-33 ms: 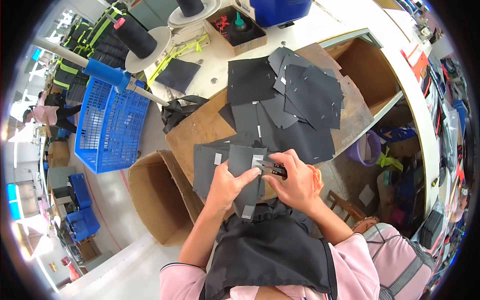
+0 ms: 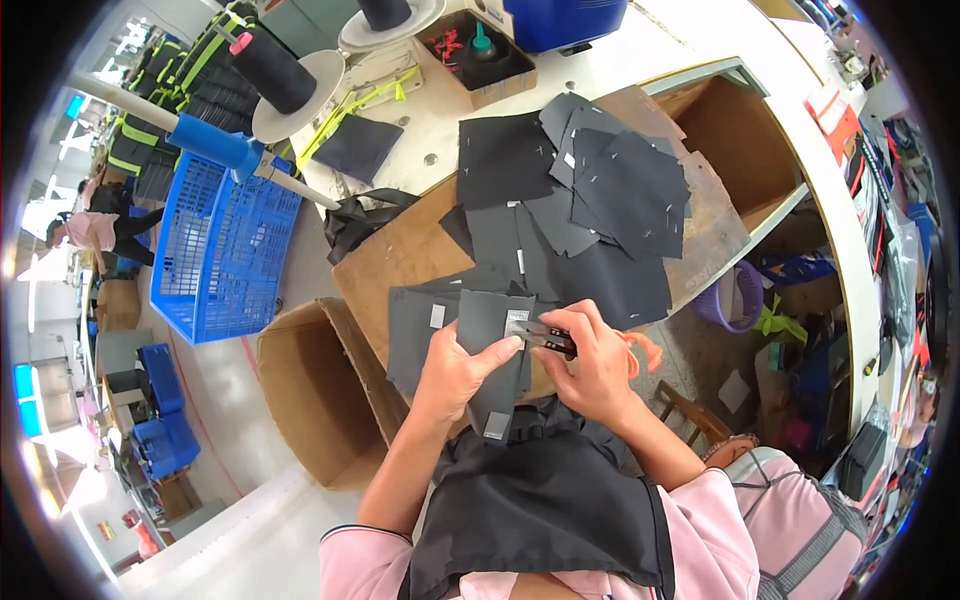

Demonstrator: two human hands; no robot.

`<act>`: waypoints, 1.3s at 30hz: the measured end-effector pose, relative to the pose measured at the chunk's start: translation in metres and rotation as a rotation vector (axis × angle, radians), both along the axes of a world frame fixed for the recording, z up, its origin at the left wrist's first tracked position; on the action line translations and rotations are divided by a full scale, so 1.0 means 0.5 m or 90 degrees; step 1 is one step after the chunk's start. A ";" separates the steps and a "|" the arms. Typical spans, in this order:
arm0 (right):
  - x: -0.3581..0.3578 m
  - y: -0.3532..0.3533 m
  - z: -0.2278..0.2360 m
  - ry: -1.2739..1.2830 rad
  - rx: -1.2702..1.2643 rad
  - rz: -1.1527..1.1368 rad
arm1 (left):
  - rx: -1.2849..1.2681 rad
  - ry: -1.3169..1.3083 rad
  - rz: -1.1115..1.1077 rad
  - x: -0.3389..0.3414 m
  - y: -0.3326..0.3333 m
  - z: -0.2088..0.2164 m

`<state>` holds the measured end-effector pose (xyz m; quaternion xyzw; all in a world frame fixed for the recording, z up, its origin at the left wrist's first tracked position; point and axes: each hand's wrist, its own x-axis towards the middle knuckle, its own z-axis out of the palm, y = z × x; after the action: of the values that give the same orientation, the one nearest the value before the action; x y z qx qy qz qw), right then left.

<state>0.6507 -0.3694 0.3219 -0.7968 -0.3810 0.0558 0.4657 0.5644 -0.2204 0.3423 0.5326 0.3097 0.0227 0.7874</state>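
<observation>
My left hand (image 2: 455, 375) pinches a dark grey fabric piece (image 2: 485, 385) between thumb and fingers. White labels sit on this piece, one near its upper right edge and one at its lower end. In my right hand (image 2: 592, 365) are small black thread snips (image 2: 550, 338), their tips touching or just over the upper label, close to my left thumb. An orange cord (image 2: 645, 352) loops out beside the right hand. Under the held piece lies another dark fabric piece (image 2: 415, 340) with a white tag. Beyond my hands, several black fabric pieces (image 2: 630, 190) form a loose, overlapping pile.
A brown board (image 2: 385, 270) supports the fabric beside the white table (image 2: 680, 50). An open cardboard box (image 2: 320, 400) and a blue crate (image 2: 225, 255) stand at left. Thread cones (image 2: 275, 75) and a small tray (image 2: 500, 85) are at the back. A purple basket (image 2: 735, 300) sits lower right.
The orange cord has swung outward to the right of my right hand. Both hands, the snips and the fabric keep nearly the same place.
</observation>
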 end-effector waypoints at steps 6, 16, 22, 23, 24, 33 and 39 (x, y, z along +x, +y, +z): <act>0.001 0.005 -0.012 -0.049 0.016 -0.018 | -0.009 0.024 0.013 -0.005 -0.008 0.010; -0.004 -0.002 -0.018 -0.084 0.057 -0.044 | -0.009 0.028 0.010 -0.016 -0.005 -0.002; -0.005 0.007 -0.030 -0.041 0.078 -0.073 | 0.009 0.056 0.008 -0.016 -0.004 0.005; -0.002 0.006 -0.029 -0.073 0.097 -0.048 | 0.017 0.057 0.009 -0.017 -0.001 0.006; -0.003 0.006 -0.023 -0.073 0.096 -0.047 | 0.023 0.057 0.007 -0.016 -0.002 0.006; -0.009 0.009 -0.018 -0.056 0.097 -0.047 | 0.055 0.051 0.013 -0.017 -0.006 0.007; 0.039 0.005 -0.024 0.270 0.114 -0.016 | 0.096 0.076 -0.037 -0.029 0.015 -0.015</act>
<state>0.6703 -0.3670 0.3100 -0.7272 -0.2678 0.1823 0.6052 0.5497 -0.2127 0.3346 0.5995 0.3382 -0.0087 0.7254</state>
